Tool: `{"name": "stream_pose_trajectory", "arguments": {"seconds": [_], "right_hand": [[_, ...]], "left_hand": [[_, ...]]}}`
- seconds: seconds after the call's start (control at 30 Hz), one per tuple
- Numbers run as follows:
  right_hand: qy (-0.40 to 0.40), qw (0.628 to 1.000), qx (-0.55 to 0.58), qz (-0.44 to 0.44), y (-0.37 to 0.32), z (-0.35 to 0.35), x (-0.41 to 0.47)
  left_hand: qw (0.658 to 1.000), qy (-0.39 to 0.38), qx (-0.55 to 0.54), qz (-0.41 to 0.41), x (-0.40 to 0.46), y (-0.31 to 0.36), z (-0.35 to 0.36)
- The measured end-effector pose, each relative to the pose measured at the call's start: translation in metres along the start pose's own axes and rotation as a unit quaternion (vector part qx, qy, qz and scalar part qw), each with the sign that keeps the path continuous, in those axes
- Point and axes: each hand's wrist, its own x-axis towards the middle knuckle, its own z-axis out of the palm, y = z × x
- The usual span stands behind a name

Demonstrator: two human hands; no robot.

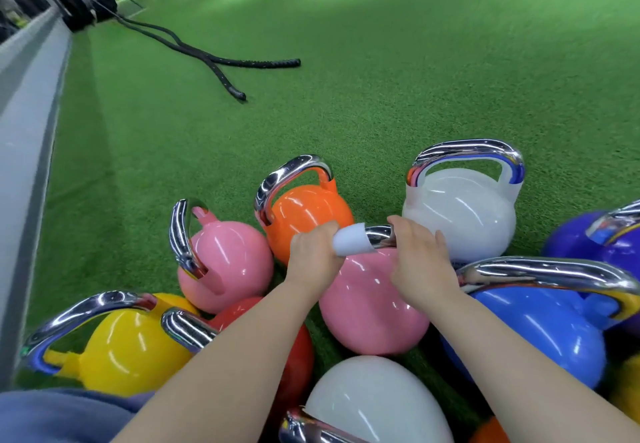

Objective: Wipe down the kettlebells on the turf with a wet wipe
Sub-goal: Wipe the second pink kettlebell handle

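Left hand [313,255] wrapped round wipe [349,241] on pink kettlebell [372,307] handle [381,236]; right hand [420,255] apparently curled over handle too, mid-turf [346,96]

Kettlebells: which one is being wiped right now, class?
The pink kettlebell in the middle: the left hand wraps the wet wipe round its chrome handle, the right hand grips the other end.

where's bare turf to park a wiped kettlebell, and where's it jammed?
Free: the wide turf beyond the orange kettlebell and far white kettlebell, right of the battle ropes. Also a strip between the pink kettlebell and grey ledge. Crowded: the near cluster, bells almost touching around both hands on the centre pink kettlebell.
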Motion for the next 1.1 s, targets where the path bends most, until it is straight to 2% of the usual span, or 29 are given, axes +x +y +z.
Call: {"name": "stream_pose_trajectory", "arguments": {"seconds": [0.13, 0.23, 0.3, 0.4, 0.5, 0.97, 1.03, 1.1], "right_hand": [[-0.018, 1.0, -0.012, 0.004, 0.0, -0.001, -0.004], [-0.01, 0.998, -0.065, 0.007, -0.002, 0.0, -0.003], [0.02, 0.992, -0.121, -0.021, -0.009, 0.001, -0.001], [0.123, 0.973, -0.168, -0.095, -0.018, 0.012, 0.002], [0.116, 0.967, -0.202, -0.1, -0.028, 0.022, 0.001], [0.154, 0.959, -0.22, -0.092, -0.028, 0.033, 0.003], [0.169, 0.956, -0.222, -0.094, -0.026, 0.035, 0.004], [0.188, 0.951, -0.223, -0.099, -0.024, 0.039, 0.005]], "left_hand": [[0.995, 0.051, -0.082, -0.035, -0.005, -0.001, 0.009], [0.983, 0.096, -0.137, -0.074, -0.009, -0.002, 0.017], [0.973, 0.125, -0.165, -0.105, -0.01, -0.005, 0.023], [0.948, 0.153, -0.225, -0.163, -0.013, -0.006, 0.031], [0.92, 0.168, -0.293, -0.2, -0.017, -0.005, 0.036], [0.825, 0.172, -0.471, -0.262, -0.023, -0.015, 0.059], [0.812, 0.134, -0.498, -0.274, -0.026, -0.017, 0.062], [0.821, 0.077, -0.484, -0.293, -0.028, -0.023, 0.068]]}}
